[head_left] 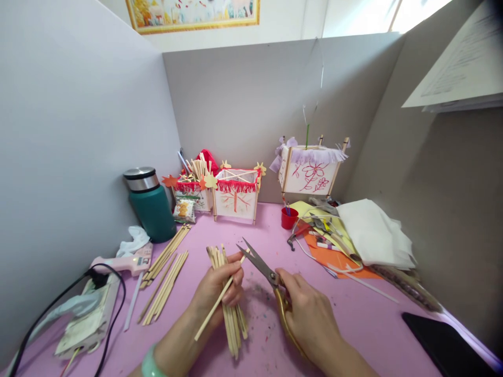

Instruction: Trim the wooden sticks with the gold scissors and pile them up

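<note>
My left hand is closed round a bundle of thin wooden sticks. One single stick lies slantwise across the bundle, pinched between thumb and fingers, its upper tip near the scissor blades. In my right hand is a pair of scissors with gold handles. Their blades stand apart and point up and left, close to my left fingertips. More wooden sticks lie in rows on the pink tabletop left of my hands.
On the left stand a teal bottle, a pink glue gun and a power strip. Paper lanterns are at the back; another lantern hangs right. White sheets, pliers and a black tablet-like slab lie right.
</note>
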The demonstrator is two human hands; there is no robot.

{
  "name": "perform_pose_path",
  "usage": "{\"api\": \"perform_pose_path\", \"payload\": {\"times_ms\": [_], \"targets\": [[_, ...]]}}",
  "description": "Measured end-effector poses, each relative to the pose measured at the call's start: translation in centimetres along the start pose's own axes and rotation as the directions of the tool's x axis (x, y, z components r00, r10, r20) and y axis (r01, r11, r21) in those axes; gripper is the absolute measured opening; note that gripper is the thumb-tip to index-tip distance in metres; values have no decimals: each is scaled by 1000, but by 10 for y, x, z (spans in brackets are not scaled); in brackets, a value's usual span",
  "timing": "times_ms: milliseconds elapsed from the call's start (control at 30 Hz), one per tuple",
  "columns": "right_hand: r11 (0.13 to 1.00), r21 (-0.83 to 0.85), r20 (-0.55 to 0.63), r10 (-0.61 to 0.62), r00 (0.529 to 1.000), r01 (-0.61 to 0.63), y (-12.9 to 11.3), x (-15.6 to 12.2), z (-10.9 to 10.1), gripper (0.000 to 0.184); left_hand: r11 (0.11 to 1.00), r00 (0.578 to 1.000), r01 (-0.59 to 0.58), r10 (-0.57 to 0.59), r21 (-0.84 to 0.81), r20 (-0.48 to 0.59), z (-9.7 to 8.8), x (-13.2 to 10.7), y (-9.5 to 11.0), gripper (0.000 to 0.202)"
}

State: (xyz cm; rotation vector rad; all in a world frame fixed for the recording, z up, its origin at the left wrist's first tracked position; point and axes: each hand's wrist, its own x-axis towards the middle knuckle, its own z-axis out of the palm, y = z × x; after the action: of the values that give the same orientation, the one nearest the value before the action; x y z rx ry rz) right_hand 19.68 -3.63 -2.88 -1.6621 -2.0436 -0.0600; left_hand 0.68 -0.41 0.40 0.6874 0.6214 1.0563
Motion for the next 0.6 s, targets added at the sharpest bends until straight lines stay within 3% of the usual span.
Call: {"api": "perform_pose_path", "payload": {"times_ms": [300, 467, 600], "targets": [[998, -69, -18, -11, 1000, 10, -4, -5, 1, 33, 997, 998, 43, -41, -58, 41, 4, -1, 1, 9], [996, -91, -13, 2, 1000, -3, -4, -6, 0, 26, 999, 999, 27, -27, -30, 21, 2, -4, 2, 24], [1000, -1, 8, 14, 1000, -14, -2, -5, 1, 22, 1000, 1000, -5, 5, 23, 11, 1, -4, 2, 33]]}}
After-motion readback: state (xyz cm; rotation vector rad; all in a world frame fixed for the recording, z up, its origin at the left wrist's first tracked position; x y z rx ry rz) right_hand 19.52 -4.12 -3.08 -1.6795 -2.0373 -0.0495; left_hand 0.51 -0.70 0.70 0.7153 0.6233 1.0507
